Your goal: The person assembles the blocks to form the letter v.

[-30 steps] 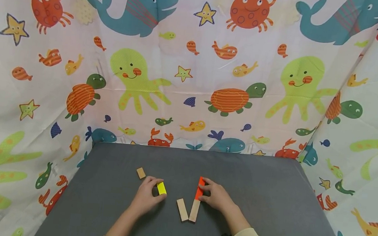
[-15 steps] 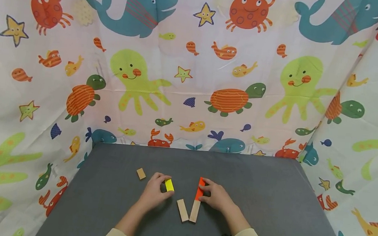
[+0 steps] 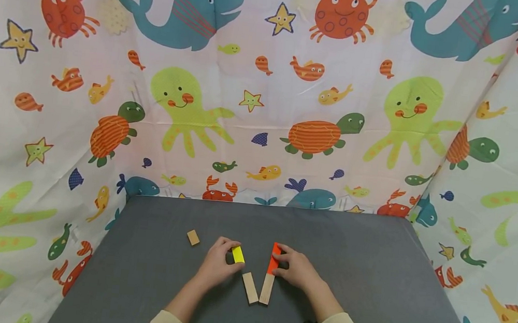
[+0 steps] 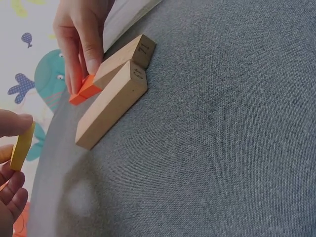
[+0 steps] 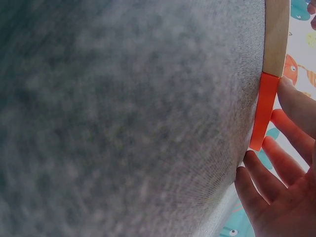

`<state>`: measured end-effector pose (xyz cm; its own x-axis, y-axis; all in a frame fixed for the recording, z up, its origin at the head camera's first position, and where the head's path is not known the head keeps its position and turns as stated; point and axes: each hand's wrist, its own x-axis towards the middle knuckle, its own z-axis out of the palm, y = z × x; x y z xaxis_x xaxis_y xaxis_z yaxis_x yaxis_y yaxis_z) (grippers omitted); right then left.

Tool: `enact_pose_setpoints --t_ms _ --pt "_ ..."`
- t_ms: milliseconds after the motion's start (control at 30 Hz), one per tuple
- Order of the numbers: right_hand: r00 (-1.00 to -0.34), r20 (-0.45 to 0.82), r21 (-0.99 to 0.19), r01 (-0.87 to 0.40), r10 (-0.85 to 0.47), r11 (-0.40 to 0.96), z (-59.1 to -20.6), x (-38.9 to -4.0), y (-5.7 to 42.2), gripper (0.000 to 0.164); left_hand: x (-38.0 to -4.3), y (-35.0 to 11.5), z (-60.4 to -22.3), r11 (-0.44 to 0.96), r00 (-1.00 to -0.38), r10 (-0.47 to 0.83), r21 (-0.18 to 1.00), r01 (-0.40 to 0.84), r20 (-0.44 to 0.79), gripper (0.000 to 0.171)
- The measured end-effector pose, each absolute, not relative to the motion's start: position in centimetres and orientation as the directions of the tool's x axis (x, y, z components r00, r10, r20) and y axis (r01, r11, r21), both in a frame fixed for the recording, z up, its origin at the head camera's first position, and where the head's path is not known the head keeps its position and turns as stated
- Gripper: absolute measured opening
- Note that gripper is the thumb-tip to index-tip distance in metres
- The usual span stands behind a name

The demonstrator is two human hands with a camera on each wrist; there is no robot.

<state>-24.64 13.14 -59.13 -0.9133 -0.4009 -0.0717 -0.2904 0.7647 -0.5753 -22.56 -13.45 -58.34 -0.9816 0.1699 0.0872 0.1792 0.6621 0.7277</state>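
My left hand (image 3: 218, 262) pinches a small yellow block (image 3: 238, 254) between thumb and fingers, just beyond the far end of a plain wooden block (image 3: 250, 288). In the left wrist view this yellow block (image 4: 22, 147) is held up off the cloth. My right hand (image 3: 299, 270) holds an orange block (image 3: 273, 263) by its right side, thumb near the close end and fingers farther up. The orange block lies end to end with a second plain wooden block (image 3: 266, 290). Both plain blocks meet at their near ends, forming a narrow V; numbers show on their ends in the left wrist view.
A small light wooden block (image 3: 193, 237) lies apart at the back left of the grey cloth-covered table (image 3: 349, 243). Behind and at the sides hangs a curtain (image 3: 262, 130) printed with sea animals.
My left hand has moved right with the yellow block, from near the small wooden block to the far end of the left plain block. My right hand has stayed at the orange block.
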Motion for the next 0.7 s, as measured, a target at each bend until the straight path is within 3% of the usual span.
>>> enact_pose_setpoints --t_ms 700 --pt "-0.917 -0.091 -0.579 -0.27 -0.389 0.769 -59.2 -24.4 13.2 0.054 -22.7 -11.5 -60.5 0.662 -0.987 0.158 0.738 0.133 0.036 0.055"
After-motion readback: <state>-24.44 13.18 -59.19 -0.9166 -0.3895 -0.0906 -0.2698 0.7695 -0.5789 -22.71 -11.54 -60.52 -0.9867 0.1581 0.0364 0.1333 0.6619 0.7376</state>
